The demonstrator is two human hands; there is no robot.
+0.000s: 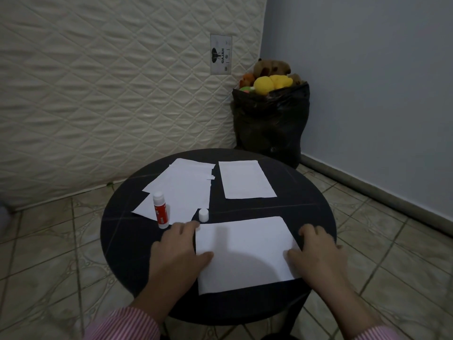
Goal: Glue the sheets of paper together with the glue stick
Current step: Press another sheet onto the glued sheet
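Note:
A white sheet of paper [245, 253] lies flat at the near side of the round black table [122, 241]. My left hand [176, 251] holds its left edge, thumb on top of the sheet. My right hand [318, 253] holds the right edge the same way. A red and white glue stick [160, 209] stands upright, uncapped, left of the sheet on a loose pile of white sheets [181, 190]. Its white cap [203, 215] stands apart, just beyond the sheet's far left corner. Another single white sheet [245, 179] lies at the far right of the table.
A quilted mattress [110, 82] leans upright behind the table. A black bag [269, 123] full of stuffed toys stands in the corner by the blue wall. Tiled floor surrounds the table.

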